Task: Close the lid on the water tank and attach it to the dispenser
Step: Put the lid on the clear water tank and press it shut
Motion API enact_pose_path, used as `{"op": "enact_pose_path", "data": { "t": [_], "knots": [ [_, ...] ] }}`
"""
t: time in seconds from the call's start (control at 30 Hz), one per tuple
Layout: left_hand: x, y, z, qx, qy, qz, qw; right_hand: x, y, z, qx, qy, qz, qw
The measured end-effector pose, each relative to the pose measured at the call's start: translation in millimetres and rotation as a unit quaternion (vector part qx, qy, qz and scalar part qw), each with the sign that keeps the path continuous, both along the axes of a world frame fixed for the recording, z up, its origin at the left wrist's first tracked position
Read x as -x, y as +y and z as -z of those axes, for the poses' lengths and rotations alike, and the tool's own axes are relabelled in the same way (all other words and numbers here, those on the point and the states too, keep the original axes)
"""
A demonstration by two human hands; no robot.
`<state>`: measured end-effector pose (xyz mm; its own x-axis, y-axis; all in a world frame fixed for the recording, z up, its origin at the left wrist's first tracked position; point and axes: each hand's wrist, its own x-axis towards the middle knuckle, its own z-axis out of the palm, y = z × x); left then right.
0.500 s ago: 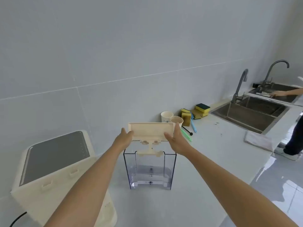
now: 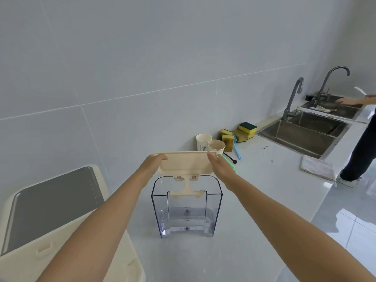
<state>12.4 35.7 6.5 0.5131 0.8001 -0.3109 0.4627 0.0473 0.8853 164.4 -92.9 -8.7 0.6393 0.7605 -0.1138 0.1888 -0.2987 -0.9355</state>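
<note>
A clear plastic water tank (image 2: 186,212) stands upright on the white counter, straight ahead. Its cream lid (image 2: 186,164) is swung up on a hinge piece at the tank's near rim, so the tank mouth is uncovered. My left hand (image 2: 153,163) grips the lid's left end and my right hand (image 2: 220,166) grips its right end. The cream dispenser (image 2: 50,226), with a dark grey top panel, sits at the lower left, apart from the tank.
Two paper cups (image 2: 210,144), yellow sponges (image 2: 237,133) and a blue brush (image 2: 237,149) lie behind the tank by the wall. A steel double sink (image 2: 309,135) with taps is at the right, a cloth (image 2: 317,169) on its edge. Another person stands at the far right.
The lid has tilted slightly further toward me in both hands; the hands stay on its ends. The tank has not moved.
</note>
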Motion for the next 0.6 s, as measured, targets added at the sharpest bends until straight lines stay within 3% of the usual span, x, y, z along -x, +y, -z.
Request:
{"op": "enact_pose_path", "data": {
  "t": [0.23, 0.6],
  "knots": [
    [15.9, -27.6, -8.6, -0.021, -0.030, 0.008, 0.999, 16.4, -20.8, -11.2, -0.030, -0.031, -0.004, 0.999],
    [53.2, -76.7, 38.5, -0.038, -0.025, -0.027, 0.999, 59.2, -73.7, 12.0, 0.032, -0.059, 0.022, 0.998]
  ]
}}
